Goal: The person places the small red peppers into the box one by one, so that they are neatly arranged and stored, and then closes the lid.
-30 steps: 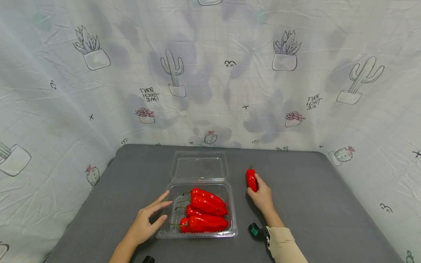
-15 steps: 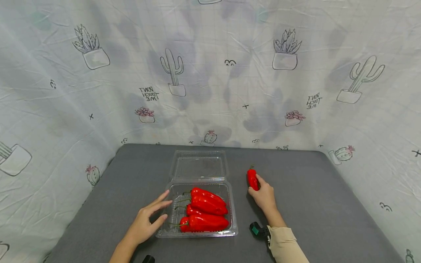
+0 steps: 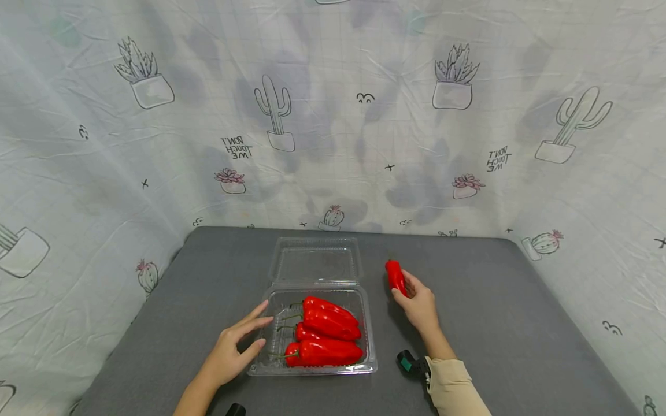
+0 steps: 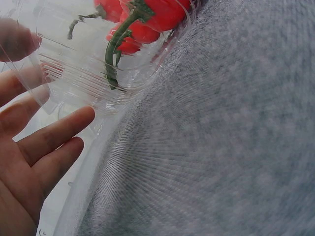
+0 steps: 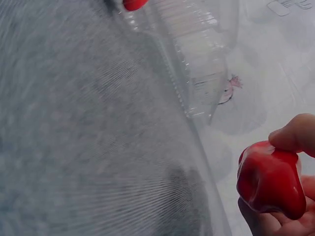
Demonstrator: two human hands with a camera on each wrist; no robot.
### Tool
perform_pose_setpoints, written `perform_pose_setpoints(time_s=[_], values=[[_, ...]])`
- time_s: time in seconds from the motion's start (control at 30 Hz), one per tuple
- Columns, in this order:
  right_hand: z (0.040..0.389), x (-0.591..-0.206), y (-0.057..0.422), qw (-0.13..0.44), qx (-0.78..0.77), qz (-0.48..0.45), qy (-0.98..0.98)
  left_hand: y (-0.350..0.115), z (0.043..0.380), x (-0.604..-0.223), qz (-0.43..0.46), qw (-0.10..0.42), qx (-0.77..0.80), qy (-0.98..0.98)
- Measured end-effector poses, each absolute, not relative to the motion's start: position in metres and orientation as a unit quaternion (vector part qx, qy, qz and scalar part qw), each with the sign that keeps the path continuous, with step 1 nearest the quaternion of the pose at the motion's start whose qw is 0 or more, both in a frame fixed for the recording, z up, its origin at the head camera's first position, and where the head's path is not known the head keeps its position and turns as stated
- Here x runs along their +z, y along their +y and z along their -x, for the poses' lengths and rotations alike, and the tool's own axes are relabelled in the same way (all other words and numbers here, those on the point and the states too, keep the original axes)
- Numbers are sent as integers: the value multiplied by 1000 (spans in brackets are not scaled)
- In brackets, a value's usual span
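Note:
My right hand (image 3: 422, 305) grips a long red pepper (image 3: 396, 278) between thumb and fingers, to the right of a clear plastic clamshell box (image 3: 372, 346). In the right wrist view the blunt end of this pepper (image 5: 269, 182) faces the camera, with the thumb pressing on its upper side. Several red peppers (image 3: 329, 351) lie in the box, their green stems pointing left. At the left rim of the box my left hand (image 3: 231, 352) has its fingers spread and relaxed. The left wrist view shows those fingers (image 4: 59, 135) beside the clear wall; whether all touch it I cannot tell.
The box's clear lid (image 3: 316, 261) is laid back flat toward the far side of the grey table (image 3: 484, 323). A whitish cloth with cactus drawings (image 3: 333, 127) hangs behind and on both sides. A black wrist device (image 3: 411, 365) is on the right arm.
The right hand has tilted the held pepper and moved it slightly up and to the left. The left hand and the box have stayed in place.

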State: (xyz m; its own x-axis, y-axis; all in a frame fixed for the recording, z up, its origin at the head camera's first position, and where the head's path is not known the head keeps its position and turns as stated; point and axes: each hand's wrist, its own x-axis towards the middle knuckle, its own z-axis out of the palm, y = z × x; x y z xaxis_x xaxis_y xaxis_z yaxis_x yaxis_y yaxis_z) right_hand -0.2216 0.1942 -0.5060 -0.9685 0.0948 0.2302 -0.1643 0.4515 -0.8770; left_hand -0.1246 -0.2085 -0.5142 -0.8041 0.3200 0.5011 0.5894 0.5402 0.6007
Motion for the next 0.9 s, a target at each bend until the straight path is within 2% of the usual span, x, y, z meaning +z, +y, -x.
perform_pose_setpoints(time_s=[0.17,0.4,0.67,0.9], values=[[222,-500,194,99,602,-33,-791,-206,124,-513,253,180,-393,-865],[218,-493,191,73,625,-77,-774,-196,113,-486,253,185,-400,-861],[216,-491,188,52,623,-125,-770,-206,123,-513,257,186,-389,-865],[213,-484,184,43,621,-151,-768,-208,124,-513,263,176,-397,-862]])
